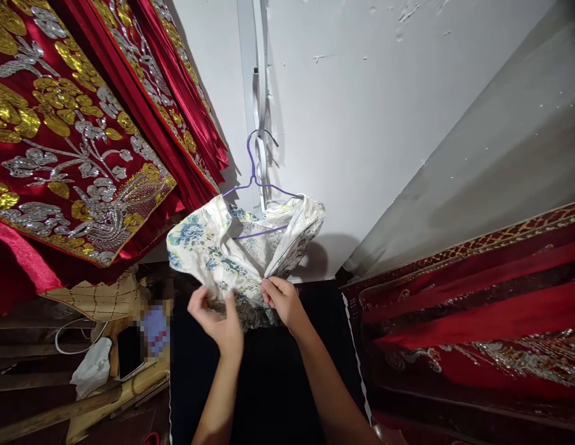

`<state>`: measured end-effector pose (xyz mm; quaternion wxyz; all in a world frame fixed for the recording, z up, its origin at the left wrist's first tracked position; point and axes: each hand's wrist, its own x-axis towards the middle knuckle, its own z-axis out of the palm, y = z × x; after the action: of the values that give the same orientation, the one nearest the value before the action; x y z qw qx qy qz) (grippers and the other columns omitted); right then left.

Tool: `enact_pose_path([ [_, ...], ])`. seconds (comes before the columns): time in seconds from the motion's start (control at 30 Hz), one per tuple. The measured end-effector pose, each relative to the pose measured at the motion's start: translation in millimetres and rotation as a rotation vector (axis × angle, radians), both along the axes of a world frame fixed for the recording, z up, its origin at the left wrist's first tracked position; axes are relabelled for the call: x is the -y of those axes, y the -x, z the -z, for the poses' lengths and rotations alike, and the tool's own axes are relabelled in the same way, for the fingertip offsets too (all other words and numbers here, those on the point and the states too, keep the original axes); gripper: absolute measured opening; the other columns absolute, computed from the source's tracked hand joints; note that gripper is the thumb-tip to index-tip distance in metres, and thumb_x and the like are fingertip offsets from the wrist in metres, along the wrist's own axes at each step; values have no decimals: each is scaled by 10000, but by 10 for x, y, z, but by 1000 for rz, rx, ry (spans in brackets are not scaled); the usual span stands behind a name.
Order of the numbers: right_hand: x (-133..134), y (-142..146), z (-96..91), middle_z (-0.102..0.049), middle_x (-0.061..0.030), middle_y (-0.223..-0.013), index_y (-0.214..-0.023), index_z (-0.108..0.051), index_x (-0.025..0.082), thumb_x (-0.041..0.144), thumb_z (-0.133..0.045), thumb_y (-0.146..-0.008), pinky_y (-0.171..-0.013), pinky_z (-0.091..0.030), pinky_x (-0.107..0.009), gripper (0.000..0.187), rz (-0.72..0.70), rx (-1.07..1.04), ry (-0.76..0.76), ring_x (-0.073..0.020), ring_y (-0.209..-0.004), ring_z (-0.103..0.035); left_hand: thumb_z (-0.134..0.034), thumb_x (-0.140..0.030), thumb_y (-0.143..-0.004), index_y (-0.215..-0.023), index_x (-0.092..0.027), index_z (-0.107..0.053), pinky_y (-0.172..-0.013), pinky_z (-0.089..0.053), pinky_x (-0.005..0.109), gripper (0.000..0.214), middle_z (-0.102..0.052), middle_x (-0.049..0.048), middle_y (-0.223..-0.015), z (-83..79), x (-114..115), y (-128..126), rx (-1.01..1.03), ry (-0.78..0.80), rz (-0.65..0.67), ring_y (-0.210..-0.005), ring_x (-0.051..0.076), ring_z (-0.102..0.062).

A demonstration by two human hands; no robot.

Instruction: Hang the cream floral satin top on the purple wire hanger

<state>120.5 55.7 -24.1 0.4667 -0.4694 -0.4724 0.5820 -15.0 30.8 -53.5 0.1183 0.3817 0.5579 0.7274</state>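
Note:
A white garment with blue and yellow flowers [194, 238] hangs from a thin purple hanger [253, 179]. Its front opening is spread in a V, and the hanger's lower bar shows inside. At the bottom of that V, my right hand [285, 303] pinches the edge of the cloth between thumb and fingers. My left hand [220, 321] is at the garment's lower left, with thumb and fingers apart and slightly blurred. Whether its fingertips touch the cloth I cannot tell. The garment's lower part bunches behind and between my hands.
The hanger hooks onto a white metal piece [260, 93] along the pale wall [361, 123]. Red cloth with gold and silver embroidery [83, 154] hangs at left. More red decorated fabric [477, 309] lies at right. A dark phone-like object [130, 351] rests on wooden slats at lower left.

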Motion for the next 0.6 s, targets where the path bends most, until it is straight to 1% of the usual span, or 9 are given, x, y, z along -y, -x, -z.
enact_pose_path([
  [0.03, 7, 14, -12, -518, 12, -549, -685, -586, 189, 534, -563, -894, -538, -314, -277, 404, -13, 19, -8, -122, -514, -408, -762, -299, -829, -1192, -220, -621, -1144, -370, 426, 397, -566, 107, -1297, 42, 26, -51, -103, 22, 72, -1271, 261, -525],
  [0.07, 17, 22, -29, -514, 11, -533, -668, -586, 188, 513, -557, -898, -546, -326, -277, 399, -31, 43, -13, -126, -518, -424, -718, -294, -865, -1168, -217, -645, -1124, -385, 416, 321, -587, 112, -1265, 78, 44, -105, -164, 71, 203, -1245, 261, -542],
  [0.13, 44, 20, -69, -486, 17, -506, -641, -583, 187, 461, -552, -898, -546, -330, -274, 377, -44, 107, -22, -128, -517, -434, -609, -296, -938, -1170, -216, -653, -1038, -446, 381, 250, -637, 108, -1176, 118, 42, -201, -163, 175, 475, -1143, 247, -603],
  [0.2, 77, 2, -113, -447, 28, -483, -628, -582, 188, 415, -545, -892, -522, -307, -272, 351, -47, 160, -24, -123, -496, -408, -558, -305, -963, -1164, -210, -640, -923, -486, 337, 237, -664, 90, -1073, 102, -9, -260, -105, 219, 597, -1016, 227, -641],
  [0.3, 59, -49, -217, -437, 32, -441, -628, -603, 189, 372, -524, -879, -492, -291, -271, 320, -77, 138, -1, -117, -448, -379, -575, -326, -951, -1069, -203, -655, -823, -477, 293, 187, -662, 56, -941, 0, -119, -281, -117, 239, 642, -888, 204, -635],
  [0.37, -57, -105, -367, -451, 30, -424, -618, -602, 193, 336, -527, -835, -483, -297, -269, 270, -25, 66, -19, -116, -428, -379, -579, -339, -949, -998, -203, -665, -800, -465, 282, 169, -659, 50, -903, -66, -163, -279, -146, 244, 664, -858, 197, -627],
  [0.5, -463, -261, -947, -447, 39, -435, -581, -540, 209, 305, -495, -769, -463, -249, -252, 215, 175, -29, -142, -99, -428, -345, -593, -354, -942, -839, -201, -635, -772, -459, 283, 189, -627, 41, -807, -56, -139, -275, -155, 251, 680, -812, 196, -607],
  [0.53, -543, -297, -1109, -469, 34, -448, -575, -540, 205, 277, -501, -760, -466, -256, -248, 203, 192, -4, -208, -97, -438, -365, -598, -356, -941, -837, -200, -630, -770, -460, 284, 191, -621, 41, -802, -33, -121, -271, -145, 258, 673, -812, 197, -604],
  [0.6, -609, -337, -1347, -509, 21, -471, -566, -561, 197, 256, -503, -771, -481, -278, -243, 222, 101, 82, -291, -99, -461, -409, -611, -366, -938, -861, -198, -630, -778, -464, 285, 186, -619, 41, -817, 4, -84, -257, -103, 272, 639, -823, 196, -601],
])
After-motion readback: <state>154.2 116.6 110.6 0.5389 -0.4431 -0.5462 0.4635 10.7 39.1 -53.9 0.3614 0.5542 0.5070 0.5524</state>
